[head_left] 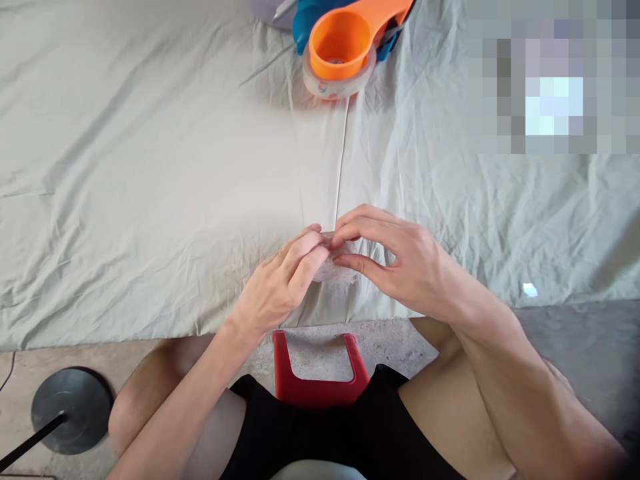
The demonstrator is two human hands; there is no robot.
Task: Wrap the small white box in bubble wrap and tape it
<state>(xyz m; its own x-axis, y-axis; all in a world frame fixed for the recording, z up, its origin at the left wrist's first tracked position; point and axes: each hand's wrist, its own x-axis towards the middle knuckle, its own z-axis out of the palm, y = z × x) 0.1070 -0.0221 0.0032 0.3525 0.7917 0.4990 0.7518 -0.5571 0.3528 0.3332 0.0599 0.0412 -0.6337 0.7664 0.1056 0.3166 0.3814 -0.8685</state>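
Note:
A small bundle of crinkled clear plastic (333, 268) lies at the front of the cloth-covered table, between my two hands. My left hand (283, 277) is closed on its left side, fingertips pressed against the top. From the right, my right hand (387, 250) pinches the same plastic between thumb and fingers. What the plastic wraps, if anything, I cannot make out. Beyond my hands sits a roll of clear tape (333, 88) with an orange scoop (367, 33) resting on it. A thin white line runs from the roll toward my fingers; whether it is tape or a cloth crease, I cannot tell.
Blue items (305, 30) and a pale purple object (273, 10) stand behind the scoop. The wrinkled pale cloth (150, 167) covers the table. Below its front edge are a red stool (320, 392) and a round black base with a pole (75, 407).

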